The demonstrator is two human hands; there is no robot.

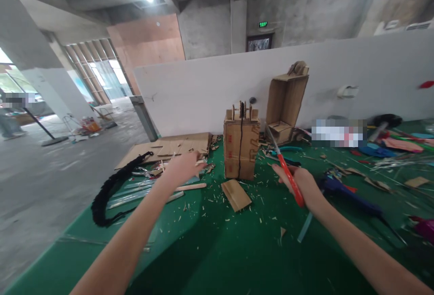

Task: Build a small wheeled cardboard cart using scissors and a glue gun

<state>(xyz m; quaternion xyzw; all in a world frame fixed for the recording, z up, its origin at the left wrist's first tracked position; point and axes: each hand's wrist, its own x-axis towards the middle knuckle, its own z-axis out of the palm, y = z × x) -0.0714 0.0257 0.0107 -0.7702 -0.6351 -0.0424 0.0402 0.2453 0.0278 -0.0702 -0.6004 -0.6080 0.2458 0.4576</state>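
Observation:
My right hand is closed round the red handle of a knife, its narrow metal blade tilted up and to the left. My left hand reaches over wooden sticks and scraps at the left, thumb and fingers apart, with nothing visible in them. Between the hands, apart from both, stands an upright cardboard box with a black cord down its front and small cardboard discs on top. A folded cardboard piece lies before it. Behind it, a taller open cardboard box stands near the white partition.
A black fuzzy strip curves round clear glue sticks at the left. Flat cardboard lies at the back. On the right are a blue glue gun and coloured materials. Small shavings litter the green table.

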